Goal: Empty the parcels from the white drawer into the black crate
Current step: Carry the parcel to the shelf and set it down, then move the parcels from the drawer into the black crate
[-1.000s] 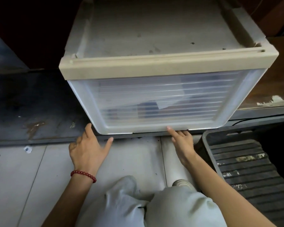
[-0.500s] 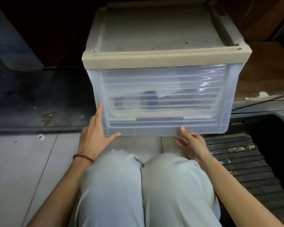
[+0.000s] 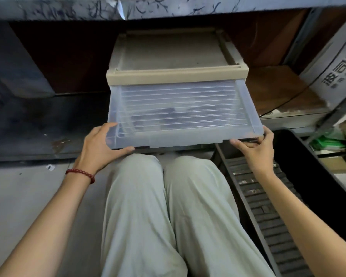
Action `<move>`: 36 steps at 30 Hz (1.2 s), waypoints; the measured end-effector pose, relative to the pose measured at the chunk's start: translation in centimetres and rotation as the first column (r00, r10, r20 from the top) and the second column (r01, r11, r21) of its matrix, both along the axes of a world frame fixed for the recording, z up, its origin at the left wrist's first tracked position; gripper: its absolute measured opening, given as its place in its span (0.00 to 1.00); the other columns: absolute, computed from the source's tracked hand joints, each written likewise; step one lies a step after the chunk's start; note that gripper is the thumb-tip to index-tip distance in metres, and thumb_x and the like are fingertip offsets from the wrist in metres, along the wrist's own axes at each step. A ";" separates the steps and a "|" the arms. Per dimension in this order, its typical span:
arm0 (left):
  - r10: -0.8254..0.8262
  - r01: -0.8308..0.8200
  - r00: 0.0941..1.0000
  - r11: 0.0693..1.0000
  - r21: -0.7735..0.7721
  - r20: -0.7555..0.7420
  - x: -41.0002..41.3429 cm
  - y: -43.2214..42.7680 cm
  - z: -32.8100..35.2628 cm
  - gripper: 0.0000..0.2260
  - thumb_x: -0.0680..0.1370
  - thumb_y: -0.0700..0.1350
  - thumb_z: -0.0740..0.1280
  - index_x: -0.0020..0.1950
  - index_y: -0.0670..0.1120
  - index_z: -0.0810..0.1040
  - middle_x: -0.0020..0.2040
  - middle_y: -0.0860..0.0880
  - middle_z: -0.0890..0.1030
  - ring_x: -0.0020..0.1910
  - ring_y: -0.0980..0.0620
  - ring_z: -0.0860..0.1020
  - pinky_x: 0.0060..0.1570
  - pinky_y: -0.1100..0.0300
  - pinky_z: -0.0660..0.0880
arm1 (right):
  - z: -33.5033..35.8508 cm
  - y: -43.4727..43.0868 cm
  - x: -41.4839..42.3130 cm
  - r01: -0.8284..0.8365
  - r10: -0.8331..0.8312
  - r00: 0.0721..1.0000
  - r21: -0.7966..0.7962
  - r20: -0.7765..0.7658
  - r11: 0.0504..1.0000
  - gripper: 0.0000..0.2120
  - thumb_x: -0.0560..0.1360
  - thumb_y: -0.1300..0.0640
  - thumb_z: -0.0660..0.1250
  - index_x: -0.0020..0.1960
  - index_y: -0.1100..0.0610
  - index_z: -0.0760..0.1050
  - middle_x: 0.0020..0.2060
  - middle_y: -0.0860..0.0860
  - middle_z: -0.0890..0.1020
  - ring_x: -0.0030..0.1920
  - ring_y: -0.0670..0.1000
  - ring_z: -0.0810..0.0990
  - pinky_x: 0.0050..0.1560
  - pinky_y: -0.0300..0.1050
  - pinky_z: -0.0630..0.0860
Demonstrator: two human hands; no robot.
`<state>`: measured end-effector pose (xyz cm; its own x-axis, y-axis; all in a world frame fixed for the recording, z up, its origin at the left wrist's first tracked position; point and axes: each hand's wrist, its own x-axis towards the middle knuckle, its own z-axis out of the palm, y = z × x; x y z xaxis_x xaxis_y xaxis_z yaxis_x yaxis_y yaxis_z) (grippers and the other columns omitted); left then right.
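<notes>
Both the left hand (image 3: 100,145) and right hand (image 3: 255,149) grip the white drawer's (image 3: 180,108) front lower corners, fingers curled around them, dark shapes, perhaps parcels, blurred behind its ribbed front.

- Marbled grey slab (image 3: 168,7): runs across the top edge of the view, dark veins.
- Printed carton (image 3: 336,76): upper right, tilted, black Chinese characters on its face.
- Brown wooden board (image 3: 278,84): just left of the carton, worn and flaking at its front edge.
- Green item (image 3: 328,141): far right, too blurred to identify.
- Dark stained ledge (image 3: 38,126): left, raised above the floor.
- Grey tiled floor (image 3: 18,196): lower left.
- Small white label (image 3: 50,167): lying on the floor near the ledge.
- Pale green trousers (image 3: 168,216): both knees, centre foreground.
- Red bead bracelet (image 3: 80,173): around the left wrist.
</notes>
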<state>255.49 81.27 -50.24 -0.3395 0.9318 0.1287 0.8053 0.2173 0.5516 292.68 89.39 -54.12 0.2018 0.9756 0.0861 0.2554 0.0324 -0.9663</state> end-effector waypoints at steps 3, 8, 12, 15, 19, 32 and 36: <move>0.002 0.004 0.998 0.994 0.109 -0.057 -0.1 -0.2 1.3 0.31 0.67 0.56 0.76 0.66 0.46 0.73 0.66 0.45 0.74 0.64 0.46 0.72 0.64 0.53 0.68 | 1.5 0.3 0.7 0.039 -0.051 0.971 0.052 0.234 0.998 0.42 0.63 0.43 0.78 0.69 0.56 0.64 0.61 0.52 0.76 0.46 0.48 0.80 0.50 0.45 0.79; 0.028 -0.018 0.995 0.993 0.113 -0.093 -0.1 1.3 2.6 0.28 0.70 0.55 0.75 0.65 0.45 0.74 0.66 0.45 0.73 0.64 0.46 0.72 0.63 0.53 0.69 | 3.6 2.9 1.2 0.028 -0.036 0.913 0.025 0.406 0.999 0.38 0.65 0.40 0.76 0.66 0.58 0.67 0.60 0.55 0.77 0.56 0.55 0.78 0.53 0.53 0.76; 0.035 -0.025 0.997 0.992 0.126 -0.076 -0.3 3.7 1.8 0.23 0.72 0.53 0.73 0.63 0.45 0.77 0.68 0.45 0.72 0.66 0.45 0.72 0.65 0.50 0.70 | 4.6 5.6 1.0 -0.015 0.021 0.918 -0.017 0.395 1.000 0.31 0.71 0.50 0.72 0.68 0.62 0.68 0.49 0.54 0.79 0.52 0.55 0.80 0.56 0.51 0.75; 0.063 -0.052 0.992 0.993 0.102 -0.106 -0.2 5.7 1.9 0.21 0.74 0.52 0.71 0.64 0.45 0.76 0.70 0.46 0.70 0.66 0.43 0.71 0.62 0.47 0.71 | 5.0 8.1 0.4 -0.014 0.017 0.918 -0.010 0.395 1.000 0.26 0.74 0.53 0.71 0.68 0.63 0.70 0.46 0.52 0.78 0.51 0.53 0.79 0.58 0.50 0.73; 0.104 -0.067 0.955 0.988 0.139 -0.277 -0.7 8.6 2.8 0.22 0.74 0.57 0.70 0.62 0.45 0.76 0.64 0.46 0.75 0.57 0.43 0.76 0.49 0.48 0.75 | 5.5 12.0 -0.2 -0.017 0.023 0.913 -0.019 0.408 1.000 0.24 0.74 0.51 0.71 0.65 0.61 0.70 0.47 0.52 0.80 0.51 0.52 0.80 0.57 0.50 0.72; 0.099 -0.013 0.876 0.983 0.181 -0.473 -2.0 16.0 3.8 0.09 0.73 0.47 0.71 0.37 0.45 0.77 0.40 0.47 0.79 0.41 0.44 0.76 0.43 0.51 0.68 | 6.1 18.3 -1.5 -0.135 -0.089 0.614 0.215 0.784 0.967 0.17 0.77 0.44 0.66 0.48 0.59 0.78 0.42 0.54 0.79 0.40 0.51 0.74 0.35 0.41 0.68; 0.122 -0.031 0.881 0.979 0.202 -0.456 -1.6 16.5 3.7 0.09 0.74 0.47 0.70 0.37 0.44 0.77 0.38 0.48 0.79 0.40 0.44 0.77 0.44 0.51 0.68 | 6.4 18.5 -1.8 -0.127 -0.138 0.511 0.233 0.848 0.964 0.18 0.77 0.43 0.64 0.49 0.59 0.80 0.46 0.56 0.81 0.46 0.55 0.75 0.33 0.42 0.64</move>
